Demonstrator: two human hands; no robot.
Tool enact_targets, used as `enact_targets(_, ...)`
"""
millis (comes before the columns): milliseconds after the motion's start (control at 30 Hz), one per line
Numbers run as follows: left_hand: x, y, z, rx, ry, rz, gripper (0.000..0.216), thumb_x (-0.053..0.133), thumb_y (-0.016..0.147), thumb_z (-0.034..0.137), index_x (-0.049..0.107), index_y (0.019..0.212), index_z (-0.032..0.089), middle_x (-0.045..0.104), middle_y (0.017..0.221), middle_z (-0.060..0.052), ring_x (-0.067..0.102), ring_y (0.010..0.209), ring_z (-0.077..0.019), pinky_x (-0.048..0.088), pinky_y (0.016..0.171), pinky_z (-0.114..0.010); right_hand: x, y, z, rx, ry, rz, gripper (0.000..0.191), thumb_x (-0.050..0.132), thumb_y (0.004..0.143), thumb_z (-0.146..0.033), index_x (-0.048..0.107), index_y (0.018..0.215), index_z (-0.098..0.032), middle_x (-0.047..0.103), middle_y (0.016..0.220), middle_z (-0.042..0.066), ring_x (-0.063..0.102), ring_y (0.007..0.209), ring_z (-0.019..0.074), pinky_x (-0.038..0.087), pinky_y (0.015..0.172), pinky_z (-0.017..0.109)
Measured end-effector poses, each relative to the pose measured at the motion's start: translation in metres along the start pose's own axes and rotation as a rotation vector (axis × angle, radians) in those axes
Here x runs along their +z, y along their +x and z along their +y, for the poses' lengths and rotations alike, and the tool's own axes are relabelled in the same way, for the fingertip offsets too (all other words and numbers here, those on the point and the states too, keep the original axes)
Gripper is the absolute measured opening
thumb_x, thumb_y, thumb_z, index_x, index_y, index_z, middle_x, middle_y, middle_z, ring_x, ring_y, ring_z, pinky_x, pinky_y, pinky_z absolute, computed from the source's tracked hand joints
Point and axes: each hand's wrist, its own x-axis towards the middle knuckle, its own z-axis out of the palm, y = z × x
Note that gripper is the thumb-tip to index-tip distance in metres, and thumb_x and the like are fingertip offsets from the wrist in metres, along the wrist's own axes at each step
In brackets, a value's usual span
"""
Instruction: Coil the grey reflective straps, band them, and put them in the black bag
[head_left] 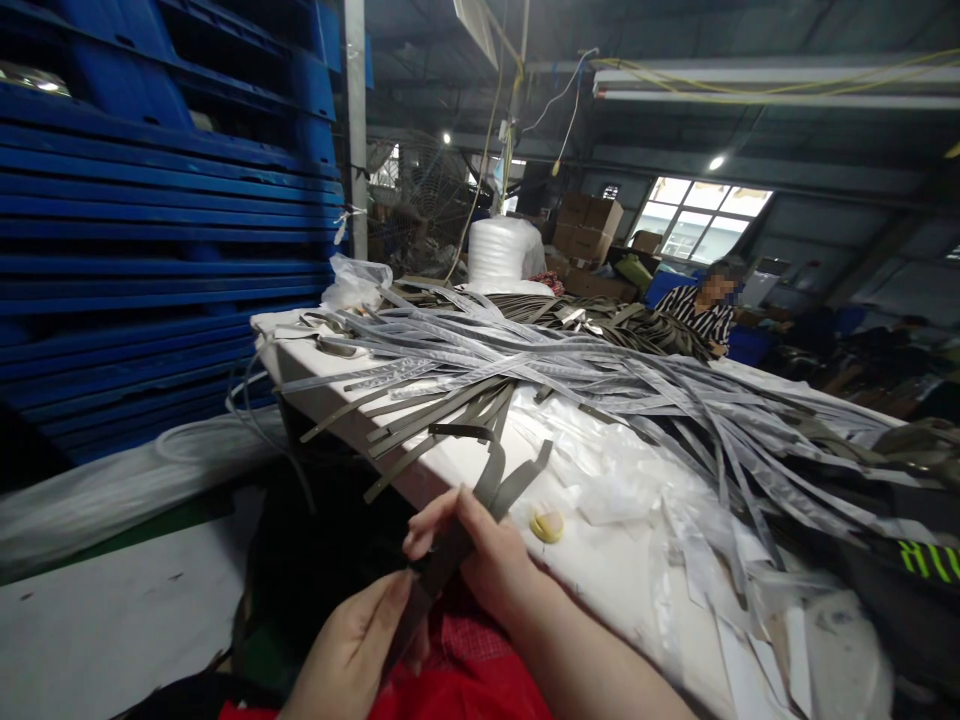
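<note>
My left hand (352,650) and my right hand (480,555) both pinch a bunch of grey-green straps (499,485) held in front of me, at the near edge of the white table (450,465). The strap ends fan upward above my right fingers. A large heap of grey and olive straps (570,385) sprawls across the table beyond my hands. A small yellow tape roll (547,525) lies on the table just right of my right hand.
Stacked blue pallets (150,220) rise on the left. A white foam roll (499,250), cardboard boxes (589,230) and a fan (420,200) stand behind the table. Another person in a striped top (705,315) sits at the far side. Clear plastic bags (675,560) litter the table's right.
</note>
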Motion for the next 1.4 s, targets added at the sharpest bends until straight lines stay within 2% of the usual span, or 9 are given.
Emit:
enact_targets(133,-0.003,-0.003,0.012,0.099,0.036,0.046,0.05,0.041,0.092,0.057,0.06,0.066,0.019,0.058,0.058,0.0,0.052,0.051,-0.0123,0.042,0.045,-0.018,0.0,0.011,-0.019,-0.053,0.02,0.024,0.036,0.061,0.084,-0.052,0.068,0.074,-0.019,0.064,0.064,0.003,0.061,0.07,0.0188,0.05,0.076,0.035)
enact_targets(267,-0.002,0.001,0.028,0.157,0.055,0.143,0.052,0.041,0.092,0.056,0.058,0.06,0.019,0.057,0.055,0.0,0.051,0.051,-0.0128,0.042,0.048,-0.02,0.012,0.016,-0.038,-0.103,-0.092,-0.188,0.06,0.03,0.096,-0.058,0.073,0.084,-0.018,0.072,0.093,0.01,0.064,0.097,0.0225,0.048,0.093,0.038)
enact_targets(400,0.0,0.002,0.039,0.207,0.06,0.219,0.051,0.041,0.092,0.055,0.057,0.059,0.019,0.055,0.053,0.001,0.05,0.049,-0.0127,0.041,0.048,-0.021,0.022,0.015,-0.053,-0.217,-0.2,-0.302,0.056,0.026,0.1,-0.052,0.072,0.101,-0.02,0.066,0.122,0.007,0.057,0.117,0.0207,0.039,0.106,0.037)
enact_targets(533,-0.004,0.002,0.049,0.269,0.08,0.253,0.048,0.044,0.091,0.053,0.058,0.06,0.02,0.057,0.052,0.0,0.052,0.048,-0.0141,0.042,0.046,-0.023,0.033,0.016,-0.061,-0.216,-0.211,-0.342,0.055,0.03,0.098,-0.055,0.072,0.092,-0.02,0.07,0.109,0.008,0.06,0.109,0.0211,0.043,0.103,0.036)
enact_targets(667,-0.013,0.001,0.063,0.359,0.117,0.18,0.05,0.041,0.094,0.052,0.057,0.06,0.02,0.058,0.052,0.0,0.053,0.046,-0.013,0.043,0.046,-0.021,0.043,0.029,-0.085,-0.057,0.025,-0.312,0.035,0.049,0.092,-0.048,0.071,0.095,-0.02,0.068,0.08,0.002,0.061,0.069,0.0154,0.052,0.079,0.031)
enact_targets(833,-0.021,0.001,0.086,0.395,0.095,0.174,0.045,0.039,0.096,0.051,0.059,0.071,0.019,0.058,0.053,0.002,0.052,0.047,-0.0111,0.039,0.043,-0.019,0.052,0.057,-0.139,-0.083,0.337,-0.207,0.014,0.064,0.079,-0.022,0.067,0.092,-0.02,0.034,0.049,-0.01,0.039,0.047,0.0078,0.049,0.077,0.024)
enact_targets(1000,-0.025,0.009,0.12,0.421,-0.025,0.144,0.041,0.044,0.094,0.053,0.06,0.078,0.018,0.059,0.054,0.002,0.054,0.049,-0.012,0.041,0.046,-0.02,0.063,0.079,-0.17,-0.154,0.12,-0.346,0.022,0.051,0.093,-0.03,0.069,0.093,-0.018,0.028,0.045,-0.01,0.039,0.046,0.009,0.05,0.08,0.026)
enact_targets(1233,-0.034,0.012,0.174,0.481,-0.17,0.166,0.038,0.055,0.087,0.054,0.066,0.082,0.018,0.058,0.05,0.002,0.049,0.041,-0.0104,0.038,0.039,-0.02,0.077,0.092,-0.205,-0.137,-0.196,-0.575,0.059,0.024,0.103,-0.043,0.073,0.086,-0.015,0.072,0.081,0.005,0.065,0.083,0.0135,0.05,0.076,0.021)
enact_targets(1400,-0.035,0.019,0.2,0.587,-0.22,0.165,0.036,0.051,0.092,0.046,0.063,0.071,0.019,0.059,0.049,0.002,0.049,0.038,-0.0096,0.036,0.035,-0.019,0.088,0.086,-0.199,-0.077,-0.485,-0.639,0.06,0.028,0.098,-0.055,0.071,0.103,-0.013,0.066,0.059,0.003,0.058,0.05,0.0138,0.051,0.054,0.024)
